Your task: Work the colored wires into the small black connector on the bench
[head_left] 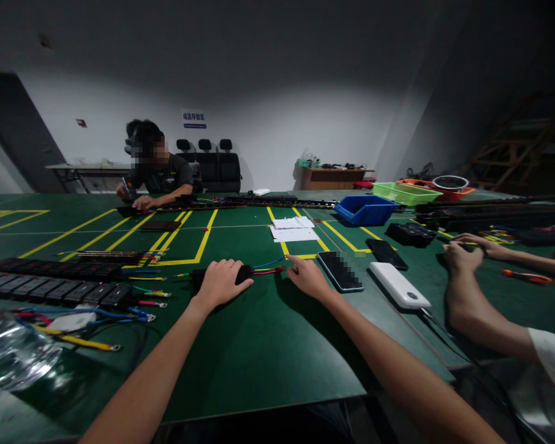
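My left hand (224,279) is closed over a black block-shaped part (198,279) on the green table, its fingers curled over the far side and the thumb along the near right. Blue and red wires with metal end terminals come out of the block's right end. A yellow-green wire (182,275) sticks out on the left. My right hand (308,277) is at the tip of the blue wire (268,266), its index finger and thumb closed there. The red wire (271,271) ends just short of that hand. The palm hides most of the block.
Rows of black modules (50,288) with lugged wires lie left, beside a clear plastic container (16,351). A phone (340,271), white power bank (398,285) and blue bin (365,209) are right. One co-worker's hands (465,250) work at right; another person (160,176) sits opposite.
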